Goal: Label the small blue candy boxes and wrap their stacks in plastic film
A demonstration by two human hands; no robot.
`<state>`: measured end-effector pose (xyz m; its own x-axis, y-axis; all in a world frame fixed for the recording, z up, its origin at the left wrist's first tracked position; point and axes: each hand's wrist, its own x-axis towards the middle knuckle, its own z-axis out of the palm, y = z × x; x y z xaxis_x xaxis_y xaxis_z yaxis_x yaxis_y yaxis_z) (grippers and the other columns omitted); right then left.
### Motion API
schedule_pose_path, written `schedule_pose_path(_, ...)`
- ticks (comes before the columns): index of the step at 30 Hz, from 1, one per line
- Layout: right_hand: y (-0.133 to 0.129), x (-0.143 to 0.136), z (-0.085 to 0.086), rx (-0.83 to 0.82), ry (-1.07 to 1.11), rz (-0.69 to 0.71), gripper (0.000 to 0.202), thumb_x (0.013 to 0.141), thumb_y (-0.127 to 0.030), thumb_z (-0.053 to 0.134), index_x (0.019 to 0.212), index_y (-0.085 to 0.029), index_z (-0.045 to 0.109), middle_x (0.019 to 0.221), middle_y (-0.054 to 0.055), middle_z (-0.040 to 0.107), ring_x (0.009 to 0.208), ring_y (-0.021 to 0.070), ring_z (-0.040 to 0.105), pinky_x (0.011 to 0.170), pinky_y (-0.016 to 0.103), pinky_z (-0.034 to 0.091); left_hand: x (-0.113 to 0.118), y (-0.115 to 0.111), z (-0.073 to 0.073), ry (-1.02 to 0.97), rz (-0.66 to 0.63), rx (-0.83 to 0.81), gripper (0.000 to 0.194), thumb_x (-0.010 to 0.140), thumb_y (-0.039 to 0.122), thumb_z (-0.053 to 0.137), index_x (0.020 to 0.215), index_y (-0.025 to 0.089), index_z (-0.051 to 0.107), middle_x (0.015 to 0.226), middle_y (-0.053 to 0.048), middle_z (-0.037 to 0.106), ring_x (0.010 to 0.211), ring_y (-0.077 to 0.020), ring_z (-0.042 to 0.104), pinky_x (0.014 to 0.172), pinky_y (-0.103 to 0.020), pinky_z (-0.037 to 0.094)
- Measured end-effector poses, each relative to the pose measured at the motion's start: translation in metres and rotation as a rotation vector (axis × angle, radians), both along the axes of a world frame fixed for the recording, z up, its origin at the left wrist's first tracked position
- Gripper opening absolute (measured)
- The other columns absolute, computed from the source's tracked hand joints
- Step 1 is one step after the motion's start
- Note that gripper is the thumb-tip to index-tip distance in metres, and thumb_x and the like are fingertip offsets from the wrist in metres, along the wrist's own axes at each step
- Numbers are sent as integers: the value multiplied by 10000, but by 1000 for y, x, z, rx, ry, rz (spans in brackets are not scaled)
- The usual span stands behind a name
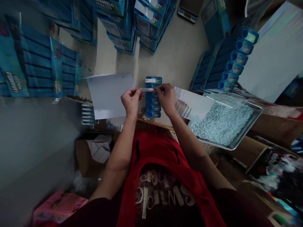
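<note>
A narrow whitish strip (148, 90), perhaps a sticker or a piece of tape, is stretched level between my two hands. My left hand (130, 100) pinches its left end between thumb and fingers. Its right end is pinched in my right hand (167, 99). Just under the strip, a column of small blue boxes (153, 108) lies near the table's front edge, partly covered by my right fingers. The farthest box carries a white label (151, 80). Whether the strip touches the boxes, I cannot tell.
White sheets lie at left (111, 97) and right (196, 102) of my hands. A metal tray (246, 135) of pale blue pellets sits at the right. Blue cartons (125, 28) are stacked behind, with wrapped packs (38, 66) at left. A small scale (187, 15) stands at the back.
</note>
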<state>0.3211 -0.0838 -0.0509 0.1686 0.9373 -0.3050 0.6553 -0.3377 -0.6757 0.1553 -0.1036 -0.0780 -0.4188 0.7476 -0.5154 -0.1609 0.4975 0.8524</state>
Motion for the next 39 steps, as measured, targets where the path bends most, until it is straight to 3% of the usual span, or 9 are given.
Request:
schedule_pose_path(5, 12, -6, -9, -78, -132, 22, 145, 1003, -329, 690, 919, -214, 715, 988, 62, 701, 951, 246, 671, 913, 406, 493, -2, 10, -22, -56, -17, -25, 282, 792, 406, 908, 844, 188, 738, 747, -14, 757, 672, -149, 737, 655, -257, 613)
schedule_pose_path(13, 10, -7, -14, -58, -155, 10, 166, 995, -350, 707, 907, -208, 708, 959, 55, 679, 895, 223, 650, 880, 393, 497, -5, 14, -24, -99, -30, -17, 235, 799, 375, 876, 844, 187, 742, 742, -22, 757, 672, -159, 733, 668, -284, 627)
schedule_pose_path(19, 7, -5, -32, 28, -109, 8, 200, 1002, -381, 659, 876, -234, 607, 948, 50, 635, 912, 220, 616, 893, 393, 506, -4, 12, -36, -166, -16, -29, 254, 762, 375, 899, 825, 190, 738, 756, -20, 746, 672, -157, 703, 691, -301, 609)
schedule_pose_path(24, 2, -5, -47, 80, -29, -159, 362, 913, -454, 766, 996, -268, 467, 967, 15, 596, 912, 209, 594, 890, 385, 517, 12, 10, -47, -286, 42, -77, 238, 732, 320, 899, 787, 201, 701, 741, 9, 701, 706, -146, 668, 709, -272, 546)
schedule_pose_path(27, 0, -11, -50, 45, 3, -198, 376, 923, -397, 753, 1040, -276, 416, 938, -4, 568, 856, 199, 581, 859, 375, 511, 25, 9, -47, -363, 93, -116, 237, 727, 296, 867, 790, 210, 655, 744, 19, 678, 701, -147, 649, 677, -266, 513)
schedule_pose_path(31, 2, -16, -53, 70, 53, -185, 293, 949, -267, 665, 1078, -279, 403, 939, -5, 573, 848, 199, 584, 862, 370, 506, 30, 17, -44, -258, 124, -201, 212, 777, 249, 777, 861, 223, 584, 731, 38, 617, 658, -140, 601, 641, -263, 475)
schedule_pose_path(34, -1, -8, -53, 90, 144, -177, 246, 986, -228, 579, 1155, -281, 408, 860, -30, 549, 815, 204, 588, 864, 378, 515, 21, 25, -33, -23, 86, -286, 333, 768, 103, 748, 948, 240, 503, 789, 47, 580, 703, -145, 603, 713, -277, 505)
schedule_pose_path(37, -19, 14, -47, 121, 232, -189, 272, 1035, -278, 542, 1272, -275, 406, 849, -37, 550, 801, 201, 605, 836, 367, 516, 20, 21, -4, 406, 26, -84, 373, 804, 2, 680, 1023, 240, 496, 984, -9, 611, 951, -180, 659, 942, -335, 550)
schedule_pose_path(39, -42, 37, -42, 144, 234, -218, 322, 1048, -334, 552, 1331, -272, 412, 887, -28, 582, 804, 192, 614, 824, 356, 510, 39, 12, 20, 594, -138, 152, 245, 920, 55, 614, 1069, 235, 541, 1127, -62, 632, 1141, -224, 649, 1089, -409, 527)
